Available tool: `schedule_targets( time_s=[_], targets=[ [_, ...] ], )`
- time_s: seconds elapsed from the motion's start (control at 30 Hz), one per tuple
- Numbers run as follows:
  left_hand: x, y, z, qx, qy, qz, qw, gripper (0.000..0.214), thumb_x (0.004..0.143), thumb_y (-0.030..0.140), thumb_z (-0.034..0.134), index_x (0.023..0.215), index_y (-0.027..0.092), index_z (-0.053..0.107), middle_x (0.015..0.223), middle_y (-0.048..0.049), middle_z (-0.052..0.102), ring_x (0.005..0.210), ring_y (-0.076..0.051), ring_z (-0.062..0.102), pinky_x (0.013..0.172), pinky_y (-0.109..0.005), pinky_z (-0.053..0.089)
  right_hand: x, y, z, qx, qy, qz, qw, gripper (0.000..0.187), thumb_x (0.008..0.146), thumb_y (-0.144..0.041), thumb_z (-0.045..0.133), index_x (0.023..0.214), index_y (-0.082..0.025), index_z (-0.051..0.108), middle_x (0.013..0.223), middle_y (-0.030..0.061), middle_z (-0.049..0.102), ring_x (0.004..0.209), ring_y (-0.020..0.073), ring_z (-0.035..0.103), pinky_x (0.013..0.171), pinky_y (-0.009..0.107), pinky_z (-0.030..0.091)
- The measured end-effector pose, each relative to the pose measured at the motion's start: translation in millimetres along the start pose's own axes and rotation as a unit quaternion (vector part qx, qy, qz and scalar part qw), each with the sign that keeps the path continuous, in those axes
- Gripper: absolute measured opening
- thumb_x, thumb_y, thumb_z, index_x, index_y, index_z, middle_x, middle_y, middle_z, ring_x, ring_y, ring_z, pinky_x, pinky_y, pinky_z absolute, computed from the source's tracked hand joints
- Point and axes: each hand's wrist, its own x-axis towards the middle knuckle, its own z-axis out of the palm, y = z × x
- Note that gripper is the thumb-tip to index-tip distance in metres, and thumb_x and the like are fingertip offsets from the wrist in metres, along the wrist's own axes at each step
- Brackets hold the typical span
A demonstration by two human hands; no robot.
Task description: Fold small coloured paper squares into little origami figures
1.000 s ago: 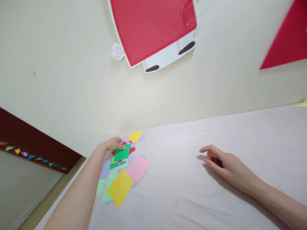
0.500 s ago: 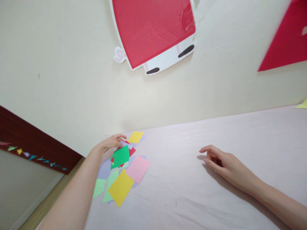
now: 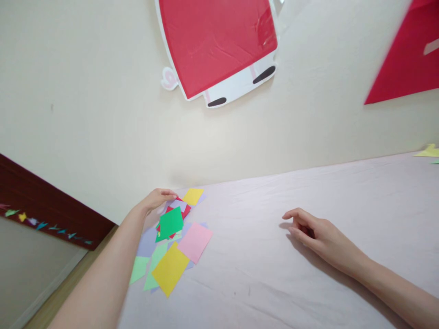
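Note:
My left hand (image 3: 160,198) reaches to the far end of a scattered pile of coloured paper squares. Its fingers are closed together at the corner of a sheet of red paper (image 3: 187,210), part of which lies under other sheets. Close by are a green square (image 3: 172,222), a small yellow sheet (image 3: 193,196), a pink square (image 3: 195,243) and a larger yellow square (image 3: 170,269). Pale green paper (image 3: 139,269) and lilac paper (image 3: 147,243) show beneath and beside them. Over the cloth at the right, my right hand (image 3: 313,233) holds nothing, its fingers loosely bent and the thumb apart.
A pale, slightly wrinkled cloth (image 3: 254,269) covers the table, which meets the wall (image 3: 103,114) behind. On the wall hang a red-and-white cartoon cutout (image 3: 219,45) and a red sheet (image 3: 401,64). Yellow folded paper (image 3: 428,151) lies at the far right edge.
My left hand's fingers have come down and closed at the red paper's corner; they were apart before. The view has shifted slightly. My right hand keeps its pose.

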Motion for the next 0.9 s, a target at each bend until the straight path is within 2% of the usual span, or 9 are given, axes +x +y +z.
schedule_targets(
  time_s=[0.1, 0.23, 0.37, 0.43, 0.5, 0.6, 0.73, 0.8, 0.9],
  targets=[
    [0, 5, -6.3, -0.024, 0.056, 0.014, 0.998, 0.031, 0.057, 0.044, 0.079, 0.072, 0.019, 0.070, 0.072, -0.0008, 0.072, 0.075, -0.020, 0.064, 0.074, -0.028, 0.049, 0, 1, 0, 0.002, -0.004, 0.002, 1.000, 0.024, 0.091, -0.039, 0.042, 0.103, -0.024, 0.056, 0.065, -0.0040, 0.052, 0.058, 0.0163, 0.053, 0.059, 0.027, 0.041],
    [-1, 14, -10.3, -0.044, 0.116, 0.028, 0.992, 0.032, 0.046, 0.044, 0.079, 0.062, 0.019, 0.066, 0.061, -0.0004, 0.068, 0.065, -0.019, 0.061, 0.063, -0.027, 0.047, -1, 3, 1, 0.004, -0.002, 0.001, 1.000, 0.024, 0.091, -0.040, 0.043, 0.105, -0.025, 0.056, 0.065, -0.0042, 0.052, 0.058, 0.0162, 0.053, 0.059, 0.027, 0.041],
    [0, 24, -15.3, -0.057, 0.178, 0.055, 0.981, 0.027, 0.047, 0.037, 0.078, 0.057, 0.019, 0.061, 0.059, -0.0001, 0.065, 0.063, -0.018, 0.059, 0.061, -0.026, 0.045, -1, 1, 1, 0.004, -0.001, -0.001, 1.000, 0.024, 0.092, -0.040, 0.042, 0.105, -0.025, 0.056, 0.065, -0.0044, 0.052, 0.058, 0.0160, 0.054, 0.059, 0.027, 0.042],
    [-1, 32, -15.3, -0.060, 0.219, 0.076, 0.971, 0.025, 0.053, 0.035, 0.076, 0.057, 0.019, 0.058, 0.059, 0.0001, 0.064, 0.062, -0.017, 0.058, 0.060, -0.026, 0.045, -1, 0, 0, 0.006, 0.002, -0.003, 1.000, 0.024, 0.092, -0.040, 0.042, 0.103, -0.025, 0.056, 0.064, -0.0046, 0.052, 0.057, 0.0158, 0.054, 0.058, 0.026, 0.042],
    [-8, 46, -5.7, -0.062, 0.254, 0.111, 0.959, 0.021, 0.061, 0.034, 0.072, 0.060, 0.019, 0.056, 0.061, 0.0005, 0.062, 0.063, -0.017, 0.057, 0.062, -0.027, 0.045, -2, 0, 0, 0.011, 0.009, -0.007, 1.000, 0.023, 0.093, -0.040, 0.042, 0.103, -0.024, 0.056, 0.064, -0.0046, 0.052, 0.056, 0.0154, 0.053, 0.057, 0.026, 0.043],
    [-36, 76, 40.1, -0.060, 0.243, 0.203, 0.947, 0.013, 0.072, 0.028, 0.066, 0.068, 0.019, 0.059, 0.071, 0.0002, 0.064, 0.071, -0.017, 0.059, 0.071, -0.028, 0.046, -3, 0, -1, 0.003, 0.050, -0.026, 0.998, 0.023, 0.094, -0.037, 0.043, 0.108, -0.023, 0.054, 0.070, -0.0022, 0.058, 0.057, 0.0151, 0.055, 0.058, 0.027, 0.046],
    [-102, 115, 143.4, -0.059, 0.139, 0.332, 0.931, 0.010, 0.081, 0.019, 0.063, 0.072, 0.020, 0.058, 0.087, -0.0003, 0.067, 0.086, -0.015, 0.061, 0.079, -0.025, 0.047, -10, -5, -2, -0.082, 0.119, -0.170, 0.975, 0.024, 0.092, -0.023, 0.048, 0.116, -0.022, 0.053, 0.105, 0.0082, 0.063, 0.090, 0.0203, 0.061, 0.078, 0.033, 0.050],
    [-135, 126, 189.3, -0.045, 0.083, 0.415, 0.905, 0.007, 0.087, 0.017, 0.060, 0.081, 0.020, 0.060, 0.091, -0.0014, 0.067, 0.088, -0.015, 0.061, 0.080, -0.026, 0.047, -18, -11, -2, -0.126, 0.104, -0.236, 0.958, 0.027, 0.090, -0.014, 0.049, 0.115, -0.023, 0.055, 0.113, 0.0088, 0.061, 0.104, 0.0221, 0.057, 0.087, 0.035, 0.047],
    [-166, 133, 230.4, -0.035, 0.059, 0.482, 0.874, 0.007, 0.088, 0.018, 0.061, 0.083, 0.019, 0.057, 0.093, -0.0028, 0.066, 0.084, -0.017, 0.060, 0.075, -0.027, 0.050, -33, -17, 0, -0.171, 0.089, -0.235, 0.953, 0.023, 0.085, -0.007, 0.050, 0.101, -0.021, 0.059, 0.107, 0.0084, 0.063, 0.099, 0.0228, 0.056, 0.084, 0.034, 0.046]
  ],
)
